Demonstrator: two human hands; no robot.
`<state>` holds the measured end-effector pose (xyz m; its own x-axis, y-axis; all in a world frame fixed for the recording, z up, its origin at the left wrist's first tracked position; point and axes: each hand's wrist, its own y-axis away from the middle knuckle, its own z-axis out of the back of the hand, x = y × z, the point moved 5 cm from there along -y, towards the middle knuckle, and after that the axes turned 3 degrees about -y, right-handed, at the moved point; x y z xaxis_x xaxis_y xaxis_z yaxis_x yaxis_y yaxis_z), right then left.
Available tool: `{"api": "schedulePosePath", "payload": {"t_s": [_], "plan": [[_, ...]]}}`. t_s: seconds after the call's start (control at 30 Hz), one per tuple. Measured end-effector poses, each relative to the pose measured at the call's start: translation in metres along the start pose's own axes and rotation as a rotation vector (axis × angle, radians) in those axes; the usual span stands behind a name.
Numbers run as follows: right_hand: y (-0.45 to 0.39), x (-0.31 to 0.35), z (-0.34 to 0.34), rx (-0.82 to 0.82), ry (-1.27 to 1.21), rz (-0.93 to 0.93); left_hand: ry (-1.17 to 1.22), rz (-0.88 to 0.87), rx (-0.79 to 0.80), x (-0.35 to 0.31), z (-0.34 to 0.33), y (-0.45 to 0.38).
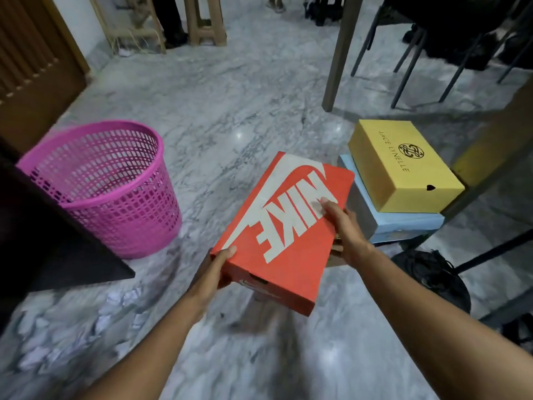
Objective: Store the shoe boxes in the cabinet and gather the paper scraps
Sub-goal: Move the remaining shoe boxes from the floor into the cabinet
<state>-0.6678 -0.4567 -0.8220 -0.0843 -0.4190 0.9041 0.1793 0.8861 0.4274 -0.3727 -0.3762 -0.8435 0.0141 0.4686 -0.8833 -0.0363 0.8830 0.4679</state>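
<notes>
Orange rectangular cardboard shoe box (pixel 284 226) held tilted in the air above grey marble floor (pixel 219 111), left hand (pixel 213 269) gripping near corner, right hand (pixel 343 226) clasping right edge, thumb on lid. Probably light, stiff, crushable; best carried by both ends. Just right: yellow cardboard box (pixel 403 166) stacked on pale blue box (pixel 403 223). Left: pink mesh plastic basket (pixel 106 186), dark panel edge (pixel 57 243), blurred white paper scraps (pixel 72 327) on floor.

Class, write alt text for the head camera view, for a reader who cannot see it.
Two hands hold an orange shoe box above a marble floor, the left hand at its near corner, the right hand on its right side. To the right a yellow box sits on a blue box; left are a pink basket and paper scraps.
</notes>
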Motion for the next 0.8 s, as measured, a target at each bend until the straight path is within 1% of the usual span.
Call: {"api": "schedulePosePath", "payload": {"t_s": [0.13,0.2,0.27,0.33,0.43,0.53,0.63,0.7,0.8], "plan": [[0.023,0.008,-0.019,0.107,-0.052,-0.056,-0.063,0.037,0.016,0.008,0.052,0.044],[0.041,0.016,-0.033,0.157,-0.050,-0.035,-0.078,0.062,0.029,0.008,0.076,0.063],[0.057,0.024,-0.052,0.238,-0.061,-0.015,-0.072,0.042,0.011,-0.003,0.099,0.085],[0.076,0.031,-0.076,0.344,-0.048,-0.004,-0.053,-0.016,-0.059,-0.019,0.121,0.101],[0.111,0.039,-0.122,0.562,-0.042,0.015,-0.025,-0.125,-0.160,-0.051,0.151,0.131],[0.149,0.051,-0.173,0.780,0.020,0.042,-0.002,-0.178,-0.250,-0.076,0.180,0.165],[0.181,0.066,-0.224,0.957,0.088,0.092,0.020,-0.243,-0.338,-0.089,0.216,0.204],[0.204,0.077,-0.257,1.053,0.108,0.141,0.008,-0.277,-0.403,-0.091,0.243,0.231],[0.234,0.088,-0.299,1.173,0.107,0.189,0.001,-0.281,-0.477,-0.099,0.273,0.275]]}}
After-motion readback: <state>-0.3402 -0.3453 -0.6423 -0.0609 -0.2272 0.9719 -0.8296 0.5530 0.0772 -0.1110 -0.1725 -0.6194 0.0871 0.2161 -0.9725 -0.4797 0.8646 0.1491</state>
